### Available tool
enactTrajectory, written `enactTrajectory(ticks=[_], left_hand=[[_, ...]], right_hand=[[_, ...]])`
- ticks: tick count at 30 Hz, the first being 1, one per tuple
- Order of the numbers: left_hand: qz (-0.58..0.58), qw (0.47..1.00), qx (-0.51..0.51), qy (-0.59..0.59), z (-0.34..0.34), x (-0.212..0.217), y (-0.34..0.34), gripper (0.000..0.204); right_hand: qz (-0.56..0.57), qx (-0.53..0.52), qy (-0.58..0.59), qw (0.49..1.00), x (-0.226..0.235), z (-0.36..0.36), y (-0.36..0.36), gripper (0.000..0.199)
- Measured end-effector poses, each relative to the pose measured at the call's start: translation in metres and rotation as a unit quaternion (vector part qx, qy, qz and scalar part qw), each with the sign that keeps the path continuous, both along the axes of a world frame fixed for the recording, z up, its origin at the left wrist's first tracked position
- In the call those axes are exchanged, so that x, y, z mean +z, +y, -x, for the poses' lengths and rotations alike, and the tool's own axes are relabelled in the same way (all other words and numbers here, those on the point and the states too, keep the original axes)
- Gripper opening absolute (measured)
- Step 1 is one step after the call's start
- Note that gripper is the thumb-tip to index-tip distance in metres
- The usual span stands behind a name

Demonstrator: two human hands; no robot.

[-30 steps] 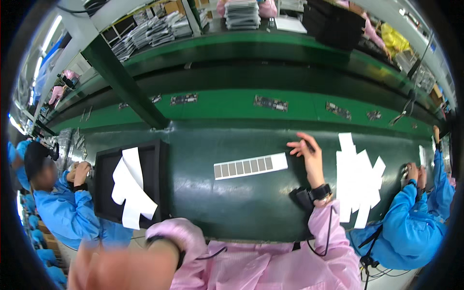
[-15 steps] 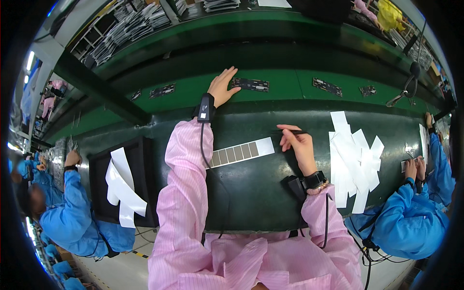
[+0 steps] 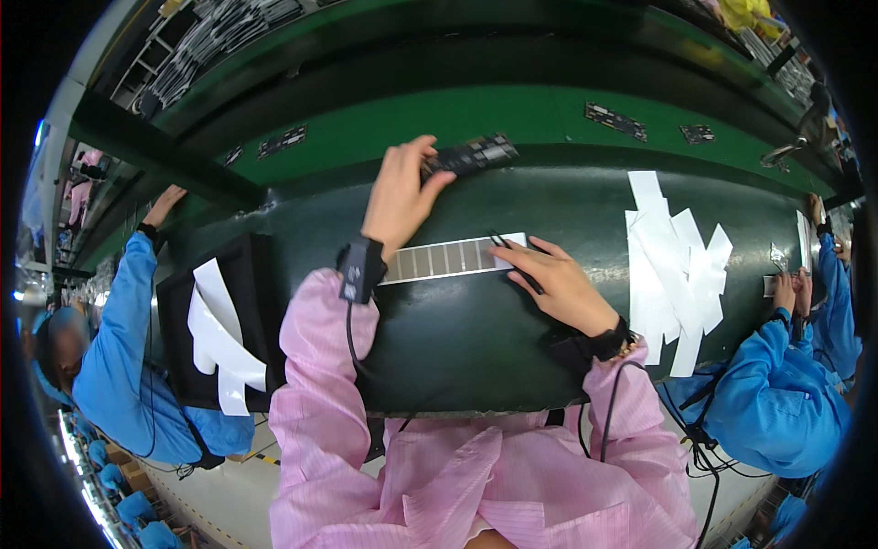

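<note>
My left hand (image 3: 401,194) grips the left end of a dark circuit board (image 3: 476,156), pinched between thumb and fingers and lifted at the near edge of the green belt. Below it on the dark green bench lies a white strip of grey rectangular labels (image 3: 439,262). My right hand (image 3: 569,285) is closed around black tweezers (image 3: 500,243), whose tips are at the strip's right end. The hand's fingers cover part of that end. I cannot tell whether the tips have hold of a label.
More circuit boards lie on the green belt (image 3: 530,114). A pile of white strips (image 3: 672,284) is on the right; a black tray (image 3: 261,339) with white strips (image 3: 219,339) stands left. Co-workers in blue sit at both sides, the left one (image 3: 119,339) reaching toward the belt.
My left hand has taken up the circuit board from the belt and brought it nearer. My right hand has moved left onto the strip's end. The left co-worker's arm has reached farther forward.
</note>
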State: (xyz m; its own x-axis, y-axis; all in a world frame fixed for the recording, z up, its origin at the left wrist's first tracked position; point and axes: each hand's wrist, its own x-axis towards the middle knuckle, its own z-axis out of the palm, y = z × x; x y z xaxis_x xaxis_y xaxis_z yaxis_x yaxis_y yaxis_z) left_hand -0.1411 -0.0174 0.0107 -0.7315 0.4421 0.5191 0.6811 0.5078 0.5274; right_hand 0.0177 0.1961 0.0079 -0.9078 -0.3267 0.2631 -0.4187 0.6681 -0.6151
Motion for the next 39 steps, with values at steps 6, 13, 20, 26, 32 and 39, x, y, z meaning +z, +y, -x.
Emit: enactTrajectory(ticks=[6, 13, 20, 26, 32, 39], left_hand=[[0.056, 0.998, -0.015, 0.001, -0.057, -0.008, 0.016, 0.051], [0.058, 0.997, -0.036, -0.019, -0.074, -0.022, 0.027, 0.047], [0.106, 0.986, -0.069, -0.109, -0.119, 0.014, -0.009, 0.032], [0.220, 0.965, -0.135, -0.047, -0.167, 0.006, -0.003, 0.052], [0.210, 0.971, -0.111, -0.029, -0.155, -0.007, 0.004, 0.057], [0.202, 0.975, -0.085, -0.043, -0.155, -0.012, 0.009, 0.057]], right_hand=[[-0.043, 0.030, -0.044, 0.998, 0.011, -0.023, 0.004, 0.037], [0.006, 0.025, -0.079, 0.997, 0.010, -0.026, 0.008, 0.038], [0.118, -0.061, -0.076, 0.988, 0.007, -0.022, -0.014, 0.038], [0.364, -0.169, -0.156, 0.902, -0.002, -0.003, -0.019, 0.027], [0.469, -0.173, -0.201, 0.843, -0.009, 0.010, -0.024, 0.014], [0.336, -0.232, -0.131, 0.903, -0.014, 0.009, -0.024, 0.016]])
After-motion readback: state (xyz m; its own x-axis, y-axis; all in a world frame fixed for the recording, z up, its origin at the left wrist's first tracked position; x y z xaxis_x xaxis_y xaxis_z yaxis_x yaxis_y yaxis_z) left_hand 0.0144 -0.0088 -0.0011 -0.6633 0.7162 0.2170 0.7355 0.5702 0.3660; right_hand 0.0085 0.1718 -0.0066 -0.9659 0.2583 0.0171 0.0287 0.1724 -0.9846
